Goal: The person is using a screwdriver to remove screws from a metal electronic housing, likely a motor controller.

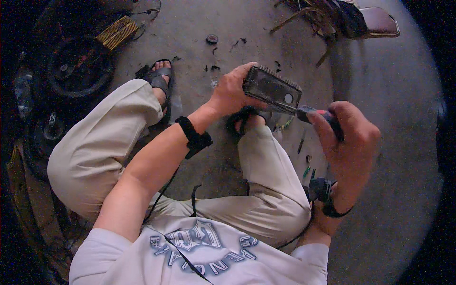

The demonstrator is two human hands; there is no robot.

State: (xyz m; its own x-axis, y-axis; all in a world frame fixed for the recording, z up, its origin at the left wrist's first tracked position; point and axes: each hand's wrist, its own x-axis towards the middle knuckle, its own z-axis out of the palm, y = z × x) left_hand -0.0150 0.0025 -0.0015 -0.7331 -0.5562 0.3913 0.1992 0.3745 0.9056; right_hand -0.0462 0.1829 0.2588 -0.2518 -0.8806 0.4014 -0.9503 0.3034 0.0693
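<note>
My left hand (229, 92) grips the left end of a dark rectangular case (270, 84), which has a ridged top edge and a small round pale spot. My right hand (343, 124) is closed on a tool with a black and red handle (311, 114), held at the case's lower right edge; the tool's tip is hard to make out. The case is held up above the floor (289, 38), over my right sandal (240, 121). My left sandalled foot (161, 80) is to the left of my left hand.
A black round object like a tyre (80, 90) and a yellow ribbed part with wires (116, 33) lie at left. A chair-like frame with a padded piece (375, 23) is at upper right. A small roll (212, 39), dark scraps and green bits (308, 172) lie on the floor.
</note>
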